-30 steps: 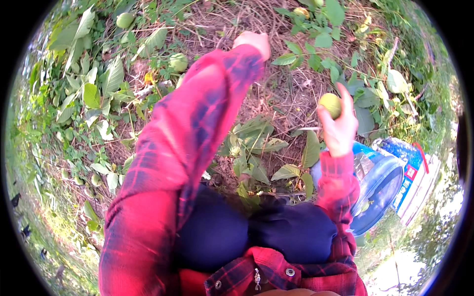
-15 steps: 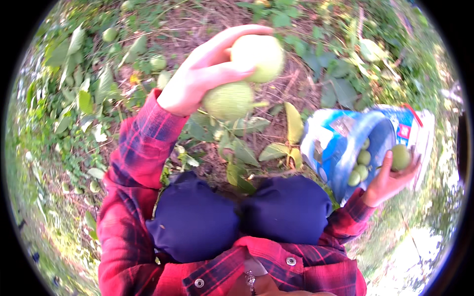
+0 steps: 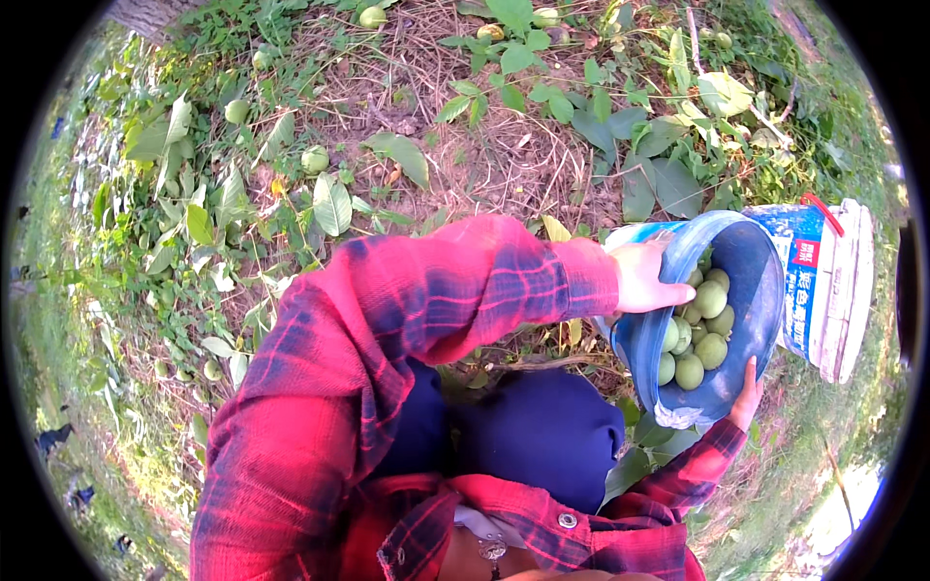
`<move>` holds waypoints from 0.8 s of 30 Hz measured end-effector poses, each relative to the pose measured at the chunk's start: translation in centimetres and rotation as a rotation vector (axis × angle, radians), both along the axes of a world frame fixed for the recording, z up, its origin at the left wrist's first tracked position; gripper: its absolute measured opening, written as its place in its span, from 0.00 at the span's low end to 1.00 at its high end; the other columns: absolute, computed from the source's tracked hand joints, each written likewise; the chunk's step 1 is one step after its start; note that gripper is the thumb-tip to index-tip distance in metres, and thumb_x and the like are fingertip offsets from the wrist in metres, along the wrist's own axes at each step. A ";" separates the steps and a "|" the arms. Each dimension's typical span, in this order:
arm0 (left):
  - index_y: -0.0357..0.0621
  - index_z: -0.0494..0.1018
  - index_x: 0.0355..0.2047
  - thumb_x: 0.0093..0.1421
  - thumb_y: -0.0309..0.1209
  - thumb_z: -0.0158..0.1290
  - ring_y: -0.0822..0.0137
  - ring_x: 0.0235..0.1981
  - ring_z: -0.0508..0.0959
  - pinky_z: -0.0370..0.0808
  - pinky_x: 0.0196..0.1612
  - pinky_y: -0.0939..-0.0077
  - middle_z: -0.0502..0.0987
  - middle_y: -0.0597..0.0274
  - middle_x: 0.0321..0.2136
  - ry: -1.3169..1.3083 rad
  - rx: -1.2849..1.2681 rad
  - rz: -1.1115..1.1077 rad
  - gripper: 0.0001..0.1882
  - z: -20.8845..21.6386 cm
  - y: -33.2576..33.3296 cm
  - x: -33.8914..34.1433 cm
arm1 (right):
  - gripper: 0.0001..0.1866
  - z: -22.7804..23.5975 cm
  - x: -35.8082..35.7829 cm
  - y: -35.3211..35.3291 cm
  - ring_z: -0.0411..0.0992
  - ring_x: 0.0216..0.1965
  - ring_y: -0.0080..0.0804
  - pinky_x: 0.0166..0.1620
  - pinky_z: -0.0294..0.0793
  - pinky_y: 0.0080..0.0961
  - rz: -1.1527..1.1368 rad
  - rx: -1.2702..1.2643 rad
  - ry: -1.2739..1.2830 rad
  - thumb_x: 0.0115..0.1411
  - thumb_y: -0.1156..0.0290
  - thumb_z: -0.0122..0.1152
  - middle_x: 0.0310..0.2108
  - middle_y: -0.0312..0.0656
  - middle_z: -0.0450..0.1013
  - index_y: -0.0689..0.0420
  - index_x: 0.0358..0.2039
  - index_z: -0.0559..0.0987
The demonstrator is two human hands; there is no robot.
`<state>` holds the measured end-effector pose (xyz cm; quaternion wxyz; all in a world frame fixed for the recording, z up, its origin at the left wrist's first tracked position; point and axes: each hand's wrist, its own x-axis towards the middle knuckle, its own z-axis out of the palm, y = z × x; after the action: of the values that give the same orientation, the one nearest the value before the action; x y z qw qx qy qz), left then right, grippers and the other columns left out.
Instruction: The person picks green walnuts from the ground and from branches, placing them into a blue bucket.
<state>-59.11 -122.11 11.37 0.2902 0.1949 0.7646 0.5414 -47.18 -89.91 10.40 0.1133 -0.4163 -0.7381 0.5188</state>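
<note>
A blue bucket at the right is tilted, its mouth turned toward me. Several round green fruits, like walnuts in their husks, lie inside. My left hand reaches across and is closed over the left side of the rim, thumb inside beside the fruits and most fingers hidden behind the wall. At the lower right of the rim, my right hand is closed on the bucket, its fingers partly hidden. No fruit shows in either hand.
A blue and white printed bucket with a red handle stands right behind the blue one. Loose green fruits lie among leaves and weeds at the left and far side. Dry grass covers the middle ground. A tree trunk rises far left.
My left hand has swung right from above the ground to the bucket, and its two green fruits are gone from it. My right hand, which held one fruit, now grips the rim. More fruits show inside.
</note>
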 end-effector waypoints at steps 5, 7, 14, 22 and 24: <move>0.33 0.69 0.26 0.39 0.42 0.53 0.63 0.23 0.73 0.70 0.28 0.73 0.71 0.50 0.19 -0.204 -0.107 0.001 0.22 0.4 -2.5 0.1 | 0.17 1.2 -0.9 -0.4 0.64 0.31 0.25 0.37 0.63 0.18 0.215 -0.011 0.126 0.45 0.71 0.53 0.31 0.40 0.67 0.68 0.35 0.68; 0.30 0.70 0.20 0.36 0.40 0.54 0.70 0.11 0.70 0.67 0.13 0.78 0.70 0.56 0.12 -0.395 -0.080 0.106 0.20 0.5 -5.1 0.3 | 0.13 5.9 -3.9 -4.3 0.64 0.34 0.28 0.39 0.62 0.21 0.368 0.244 0.051 0.44 0.75 0.50 0.27 0.40 0.67 0.64 0.33 0.70; 0.37 0.70 0.24 0.44 0.31 0.49 0.72 0.13 0.70 0.66 0.15 0.82 0.69 0.59 0.13 -0.067 0.197 0.313 0.10 4.6 -11.9 -1.4 | 0.13 11.5 -14.1 -6.1 0.63 0.39 0.32 0.43 0.61 0.23 1.145 0.823 0.466 0.43 0.77 0.48 0.34 0.44 0.64 0.59 0.33 0.67; 0.33 0.66 0.26 0.49 0.35 0.45 0.70 0.15 0.71 0.67 0.17 0.81 0.70 0.57 0.19 -0.040 0.321 0.560 0.14 2.9 -12.5 -6.0 | 0.18 3.6 -22.4 -10.8 0.65 0.39 0.26 0.43 0.62 0.21 0.853 -0.019 0.119 0.49 0.64 0.49 0.34 0.44 0.67 0.65 0.37 0.67; 0.31 0.64 0.29 0.50 0.34 0.44 0.68 0.19 0.72 0.69 0.23 0.79 0.69 0.56 0.21 0.024 0.335 0.570 0.14 3.6 -12.7 -6.7 | 0.21 3.8 -16.9 -13.6 0.60 0.44 0.30 0.48 0.56 0.22 0.743 0.413 0.160 0.53 0.67 0.45 0.41 0.46 0.62 0.65 0.46 0.61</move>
<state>-65.79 -134.83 14.98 0.0820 0.0246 0.6920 0.7168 -64.04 -103.51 14.15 0.0563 -0.0493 -0.9150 0.3965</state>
